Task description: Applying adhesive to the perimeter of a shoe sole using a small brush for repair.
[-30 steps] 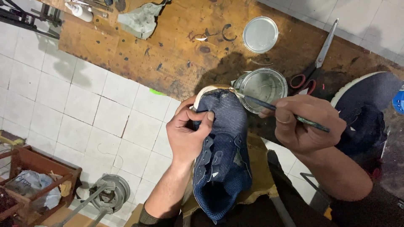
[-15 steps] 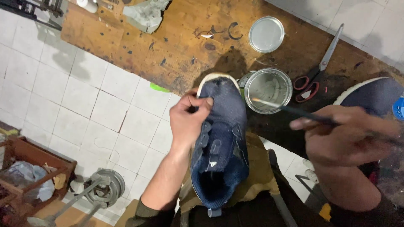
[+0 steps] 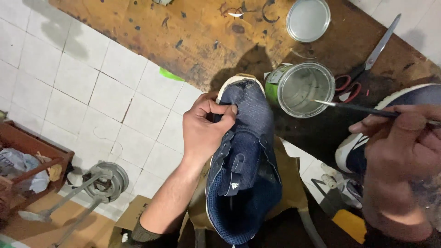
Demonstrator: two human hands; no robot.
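Left hand (image 3: 204,133) pinching shoe (image 3: 243,165) upper, right hand (image 3: 404,156) gripping brush (image 3: 353,108) over open can (image 3: 305,89): risks drips onto desk (image 3: 193,41), tipped can.

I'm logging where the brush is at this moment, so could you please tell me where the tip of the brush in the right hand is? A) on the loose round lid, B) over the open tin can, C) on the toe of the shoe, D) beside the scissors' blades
B: the right hand holds the thin brush with its pale tip inside the rim of the open tin can, away from the navy shoe.
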